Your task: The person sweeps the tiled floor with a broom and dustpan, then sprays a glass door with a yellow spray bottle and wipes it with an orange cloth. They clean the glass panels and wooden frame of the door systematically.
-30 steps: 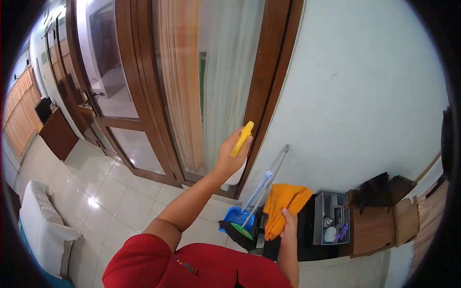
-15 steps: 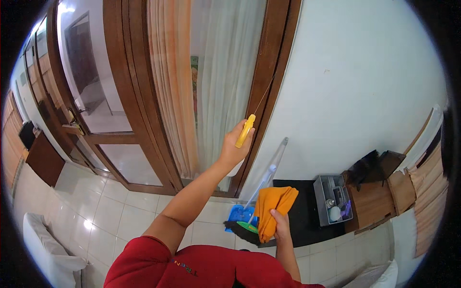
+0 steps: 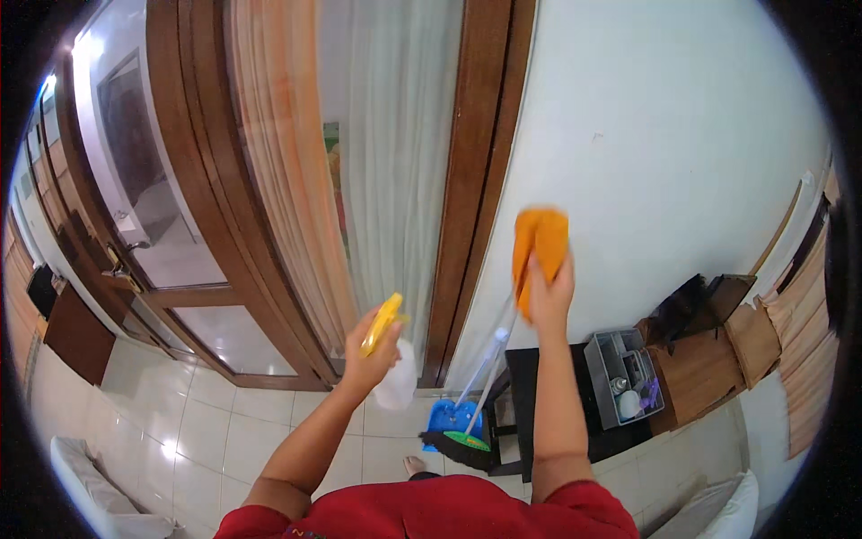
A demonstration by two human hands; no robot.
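My left hand (image 3: 370, 352) is closed round the neck of a spray bottle (image 3: 393, 382) with a yellow trigger head and a whitish body. It hangs in front of the lower part of the curtained glass panel. My right hand (image 3: 549, 292) grips a folded orange cloth (image 3: 540, 235), raised before the white wall, to the right of the brown wooden frame (image 3: 476, 180). Whether the cloth touches the wall I cannot tell. Some of the bottle's neck is hidden by my fingers.
A broom (image 3: 458, 442) and a blue dustpan (image 3: 440, 415) stand by the wall below. Right of them is a black low table (image 3: 525, 377) bearing a grey caddy (image 3: 603, 368) with bottles. A wooden cabinet (image 3: 687, 382) adjoins it. On the left is a glazed wooden door (image 3: 206, 292).
My left hand has come down and left with the spray bottle. My right hand has lifted the orange cloth from low near the broom up in front of the wall.
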